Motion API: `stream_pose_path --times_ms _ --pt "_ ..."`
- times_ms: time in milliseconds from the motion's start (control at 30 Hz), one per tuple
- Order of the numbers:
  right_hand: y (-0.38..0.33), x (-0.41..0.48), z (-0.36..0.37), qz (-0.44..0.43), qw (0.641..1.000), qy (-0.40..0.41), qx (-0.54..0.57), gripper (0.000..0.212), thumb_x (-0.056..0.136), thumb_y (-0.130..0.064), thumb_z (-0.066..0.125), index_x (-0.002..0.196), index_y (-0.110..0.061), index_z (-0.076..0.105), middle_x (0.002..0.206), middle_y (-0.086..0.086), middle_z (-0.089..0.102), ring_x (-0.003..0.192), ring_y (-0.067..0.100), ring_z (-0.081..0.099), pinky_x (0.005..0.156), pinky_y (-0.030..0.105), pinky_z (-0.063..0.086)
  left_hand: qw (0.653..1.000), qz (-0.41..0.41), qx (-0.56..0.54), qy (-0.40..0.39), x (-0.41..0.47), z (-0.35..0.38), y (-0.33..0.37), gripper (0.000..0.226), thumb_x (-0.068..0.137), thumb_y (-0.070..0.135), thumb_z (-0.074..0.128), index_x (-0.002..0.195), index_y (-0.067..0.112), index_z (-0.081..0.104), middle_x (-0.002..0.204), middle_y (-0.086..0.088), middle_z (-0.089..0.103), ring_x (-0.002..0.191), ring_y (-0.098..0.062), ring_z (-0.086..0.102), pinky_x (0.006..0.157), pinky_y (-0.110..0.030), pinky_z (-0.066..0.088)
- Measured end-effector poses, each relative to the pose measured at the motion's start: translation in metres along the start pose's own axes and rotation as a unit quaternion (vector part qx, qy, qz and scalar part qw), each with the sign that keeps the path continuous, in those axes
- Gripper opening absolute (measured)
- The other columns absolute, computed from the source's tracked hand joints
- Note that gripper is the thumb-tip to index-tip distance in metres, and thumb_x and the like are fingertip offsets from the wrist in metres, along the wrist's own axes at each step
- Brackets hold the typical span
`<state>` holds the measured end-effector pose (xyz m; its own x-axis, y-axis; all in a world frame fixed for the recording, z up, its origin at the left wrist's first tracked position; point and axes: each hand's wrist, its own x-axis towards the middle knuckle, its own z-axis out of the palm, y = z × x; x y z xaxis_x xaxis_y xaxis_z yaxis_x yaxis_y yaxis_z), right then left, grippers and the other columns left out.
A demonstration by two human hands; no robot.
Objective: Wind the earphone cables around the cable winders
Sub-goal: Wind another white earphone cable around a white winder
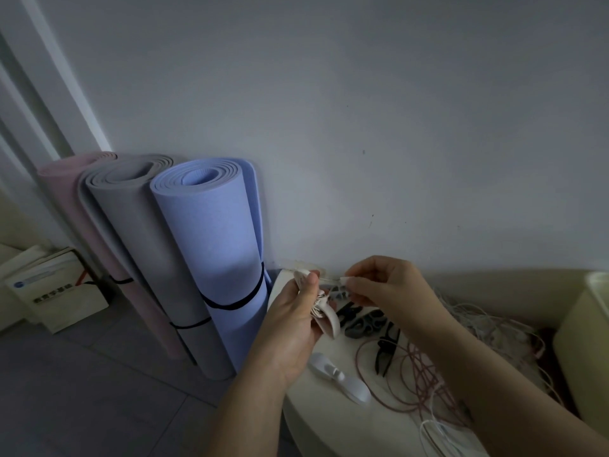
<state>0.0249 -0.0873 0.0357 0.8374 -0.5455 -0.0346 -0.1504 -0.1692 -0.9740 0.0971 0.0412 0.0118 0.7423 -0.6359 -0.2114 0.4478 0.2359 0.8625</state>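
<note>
Dim light, head view looking down over a white round table (333, 427) set against a grey wall (362, 110).

Left hand (295, 324) was raised above the table's far-left edge, fingers curled round a cream cable winder (326, 319), thumb laid along its upper part. A few turns of white earphone cable (317, 308) sat round the winder's middle.

Right hand (385, 285) was level with the left and just beside it, thumb and forefinger pinching a short taut run of the same white cable where it left the winder's top. The other fingers were curled loosely behind; how they lay, I could not tell.

On the table under the hands:
- dark grey cable winders (364, 324), several, lying close together
- one black winder (386, 351), nearer, touching the pink cable
- one white winder (342, 379), flat, near the left wrist
- pink earphone cable (420, 371) in loose loops
- a tangle of white cables (487, 324) further right, partly behind the right forearm
- a white cable loop (438, 437) at the near edge

Cream box (583, 344) at the far right.

Floor, left: three rolled mats upright against the wall, blue (214, 252), grey (145, 239), pink (72, 199). A white paper bag (49, 288) beside them.
</note>
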Motion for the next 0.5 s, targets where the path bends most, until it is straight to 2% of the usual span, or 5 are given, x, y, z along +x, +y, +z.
stream_pose_path --times_ms 133,233,300,367,500 --pt "-0.0016 0.0007 -0.0032 0.06 0.991 -0.062 0.104 0.011 0.084 0.002 0.061 0.077 -0.004 0.066 0.066 0.01 0.06 0.06 0.017 0.054 0.062 0.025 0.048 1.0 0.001 0.001 0.005 -0.001 0.0026 0.0014 0.02 0.098 0.024 0.046 0.11 0.018 0.06 0.096 -0.005 0.069 0.084 -0.013 0.068 0.072 -0.025 0.054" --pt "-0.0027 -0.0007 -0.0059 0.084 0.992 -0.093 0.032 0.011 0.084 0.001 0.059 0.078 -0.004 0.067 0.065 0.006 0.059 0.061 0.014 0.053 0.065 0.027 0.049 1.0 0.001 -0.004 0.002 -0.0018 0.0035 0.003 0.025 0.098 0.024 0.045 0.117 0.016 0.059 0.103 -0.008 0.064 0.093 -0.016 0.063 0.078 -0.027 0.053" --pt "-0.0019 -0.0009 -0.0051 0.057 0.995 -0.059 -0.066 0.009 0.083 -0.006 0.064 0.077 -0.011 0.069 0.066 0.005 0.064 0.062 0.014 0.056 0.067 0.029 0.051 1.0 -0.01 0.008 -0.012 -0.0034 0.0034 0.0018 0.028 0.098 0.026 0.045 0.121 0.017 0.058 0.108 -0.01 0.067 0.098 -0.018 0.065 0.082 -0.028 0.053" --pt "-0.0026 -0.0024 -0.0017 0.004 0.99 -0.028 -0.14 0.009 0.082 -0.012 0.067 0.077 -0.019 0.07 0.069 0.005 0.068 0.059 0.011 0.057 0.061 0.026 0.049 0.999 -0.022 0.024 -0.037 -0.0049 0.0029 -0.0001 0.028 0.097 0.027 0.047 0.12 0.018 0.059 0.107 -0.008 0.072 0.099 -0.017 0.069 0.083 -0.029 0.053" --pt "-0.0019 -0.0059 0.0038 -0.087 0.987 -0.007 -0.134 0.008 0.084 -0.011 0.066 0.085 -0.018 0.07 0.072 -0.004 0.069 0.056 -0.003 0.06 0.054 0.008 0.046 0.997 -0.026 -0.009 -0.075 -0.0049 0.0022 0.004 0.021 0.097 0.013 0.046 0.115 0.013 0.059 0.097 -0.007 0.071 0.09 -0.016 0.067 0.077 -0.029 0.05"
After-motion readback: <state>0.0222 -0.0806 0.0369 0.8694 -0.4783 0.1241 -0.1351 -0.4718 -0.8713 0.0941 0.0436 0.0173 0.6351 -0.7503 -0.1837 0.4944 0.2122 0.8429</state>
